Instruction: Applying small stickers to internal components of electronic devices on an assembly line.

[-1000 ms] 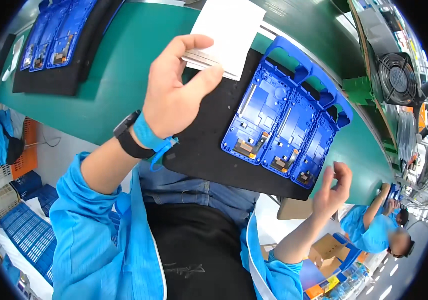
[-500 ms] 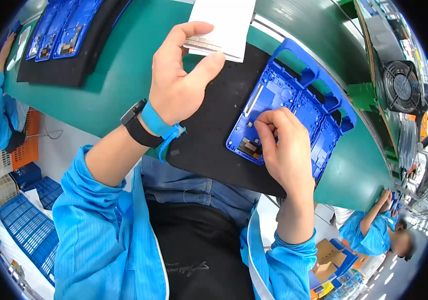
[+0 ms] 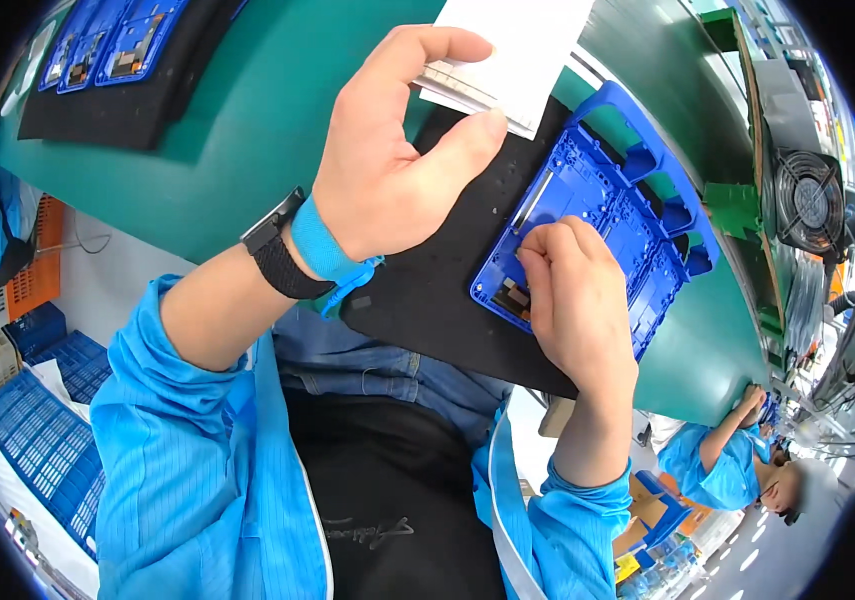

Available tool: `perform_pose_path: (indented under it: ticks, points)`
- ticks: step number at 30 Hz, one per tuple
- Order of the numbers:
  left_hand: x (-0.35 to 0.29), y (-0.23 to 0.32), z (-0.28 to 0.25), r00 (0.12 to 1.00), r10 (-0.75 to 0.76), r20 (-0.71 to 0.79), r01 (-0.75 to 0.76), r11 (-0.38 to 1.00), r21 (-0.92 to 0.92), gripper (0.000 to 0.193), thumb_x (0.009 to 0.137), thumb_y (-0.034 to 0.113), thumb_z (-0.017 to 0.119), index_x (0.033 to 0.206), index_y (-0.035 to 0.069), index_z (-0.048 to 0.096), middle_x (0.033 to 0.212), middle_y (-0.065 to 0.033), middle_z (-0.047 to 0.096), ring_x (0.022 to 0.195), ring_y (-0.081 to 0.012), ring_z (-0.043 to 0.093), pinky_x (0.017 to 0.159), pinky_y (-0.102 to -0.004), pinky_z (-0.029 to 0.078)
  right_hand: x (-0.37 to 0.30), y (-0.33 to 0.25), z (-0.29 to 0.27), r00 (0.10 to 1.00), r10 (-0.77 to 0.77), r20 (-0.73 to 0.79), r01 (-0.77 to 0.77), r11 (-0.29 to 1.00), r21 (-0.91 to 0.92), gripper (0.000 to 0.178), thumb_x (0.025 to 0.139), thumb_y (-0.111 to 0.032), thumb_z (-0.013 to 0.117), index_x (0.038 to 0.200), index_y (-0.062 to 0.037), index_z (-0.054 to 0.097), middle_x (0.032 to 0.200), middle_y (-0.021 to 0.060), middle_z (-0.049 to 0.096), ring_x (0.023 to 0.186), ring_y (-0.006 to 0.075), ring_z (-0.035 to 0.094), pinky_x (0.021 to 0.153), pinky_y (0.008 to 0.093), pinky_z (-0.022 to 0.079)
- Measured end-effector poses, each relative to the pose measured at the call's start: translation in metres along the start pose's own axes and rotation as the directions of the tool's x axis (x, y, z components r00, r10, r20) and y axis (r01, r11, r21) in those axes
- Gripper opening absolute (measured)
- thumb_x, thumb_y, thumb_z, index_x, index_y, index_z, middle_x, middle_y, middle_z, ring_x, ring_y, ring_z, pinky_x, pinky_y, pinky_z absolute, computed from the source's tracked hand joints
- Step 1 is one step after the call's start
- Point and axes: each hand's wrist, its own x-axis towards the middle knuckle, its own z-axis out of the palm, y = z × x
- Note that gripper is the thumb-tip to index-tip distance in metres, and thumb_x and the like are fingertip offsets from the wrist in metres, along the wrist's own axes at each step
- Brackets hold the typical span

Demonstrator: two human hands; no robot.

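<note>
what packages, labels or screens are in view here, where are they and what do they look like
White sheet: pinched in the left hand at the top, flat, rectangular, plain white with a pale striped strip along its near edge.
Cardboard box: lower right, by the floor past the right sleeve, brown, open.
Wrist device: on the left wrist, small dark rectangular face on a black band; nothing shows on it.
No signs in view.

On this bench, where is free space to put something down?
Bare green belt lies between the far black mat with blue trays and the left hand. The near black mat is bare below that hand. It is crowded at the blue fixture, where the right hand works.
</note>
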Motion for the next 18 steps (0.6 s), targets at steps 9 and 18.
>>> perform_pose_path:
  ticks: [9,18]
  points:
    - [0.038,-0.051,0.015,0.610,0.786,-0.101,-0.788,0.588,-0.184,0.034,0.090,0.008,0.068,0.119,-0.004,0.055,0.102,-0.0096,0.065,0.095,-0.0135,0.060,0.086,-0.0281,0.048,0.006,0.011,-0.010,0.992,-0.097,0.080,0.092,0.994,0.065,0.004,0.087,0.003,0.060,0.089,0.0015,0.057,0.083,0.0163,0.055,0.075,0.0353,0.057,0.069,0.0396,0.048]
    - [0.030,-0.043,0.009,0.679,0.733,-0.038,-0.734,0.676,-0.070,0.037,0.089,0.009,0.069,0.120,-0.004,0.055,0.104,-0.0107,0.066,0.096,-0.0133,0.061,0.086,-0.0279,0.049,0.012,0.011,-0.012,0.981,-0.116,0.155,0.120,0.993,-0.019,0.004,0.088,0.001,0.061,0.089,0.0016,0.057,0.082,0.0163,0.056,0.075,0.0356,0.058,0.068,0.0408,0.048]
